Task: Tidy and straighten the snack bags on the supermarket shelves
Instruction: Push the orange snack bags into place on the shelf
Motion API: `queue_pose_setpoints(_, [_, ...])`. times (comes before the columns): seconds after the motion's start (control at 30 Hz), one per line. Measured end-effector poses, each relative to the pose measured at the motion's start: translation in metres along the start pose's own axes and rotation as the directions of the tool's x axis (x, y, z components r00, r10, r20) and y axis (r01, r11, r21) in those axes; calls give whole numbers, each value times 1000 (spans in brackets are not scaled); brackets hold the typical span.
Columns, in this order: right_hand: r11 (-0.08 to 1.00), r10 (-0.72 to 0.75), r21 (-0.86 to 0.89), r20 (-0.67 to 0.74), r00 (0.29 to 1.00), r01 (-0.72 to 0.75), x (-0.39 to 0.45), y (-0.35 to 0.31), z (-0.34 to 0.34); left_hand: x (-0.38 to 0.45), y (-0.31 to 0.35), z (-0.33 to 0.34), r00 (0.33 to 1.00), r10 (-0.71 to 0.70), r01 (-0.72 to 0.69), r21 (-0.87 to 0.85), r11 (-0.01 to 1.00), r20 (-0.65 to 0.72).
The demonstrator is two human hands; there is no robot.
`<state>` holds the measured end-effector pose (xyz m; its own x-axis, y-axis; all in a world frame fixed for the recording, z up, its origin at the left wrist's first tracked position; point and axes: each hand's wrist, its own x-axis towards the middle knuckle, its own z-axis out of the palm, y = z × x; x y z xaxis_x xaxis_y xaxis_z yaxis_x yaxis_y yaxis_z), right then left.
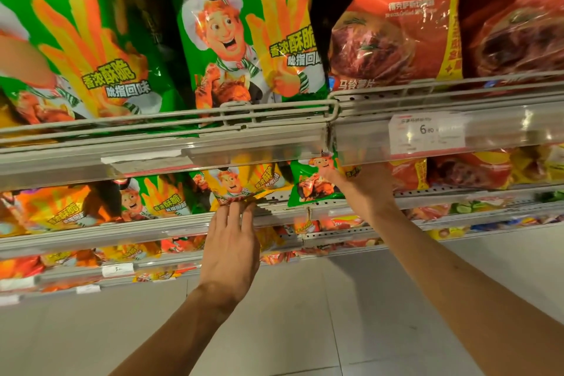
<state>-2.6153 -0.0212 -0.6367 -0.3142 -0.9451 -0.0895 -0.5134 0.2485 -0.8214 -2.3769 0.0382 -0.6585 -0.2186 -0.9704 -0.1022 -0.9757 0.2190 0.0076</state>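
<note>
Left hand (230,246) touches yellow bag (241,185) — right hand (363,183) grips green bag (311,183).

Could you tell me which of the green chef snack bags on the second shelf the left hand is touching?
The yellow-fronted chef bag, tilted, its lower edge over the shelf rail, meets the left hand fingertips; the green bag beside it is at the right hand.

Shelf rail (171,119) before packed bags (244,40).

Warm bright light, glossy glare, blurred warped edges.
</note>
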Motion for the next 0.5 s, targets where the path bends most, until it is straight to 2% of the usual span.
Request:
queue_pose_setpoints(0.07, [999,41,25,2,999,-41,5,1,5,0,0,-1,1000,3,-3,-26,1000,-6])
queue_pose_setpoints(0.13, [999,29,-37,20,999,-29,7,3,15,-1,-1,-1,1000,5,-4,-25,1000,15])
queue_pose_setpoints(0.2, [997,19,-82,76,997,-12,5,1,27,-1,-2,1,1000,5,-5,-22,1000,20])
queue_pose_setpoints(0.27, [999,24,-37,138,990,-19,1,0,37,-1,-3,1,1000,4,-4,-21,1000,20])
queue_pose_setpoints(0.37, [1000,15,-12,151,988,-13,-1,-2,41,0,-4,3,999,20,-19,-13,1000,25])
queue_pose_setpoints(0.5, [994,60,-95,165,984,-45,-3,3,42,0,-5,5,999,27,-26,-7,1000,30])
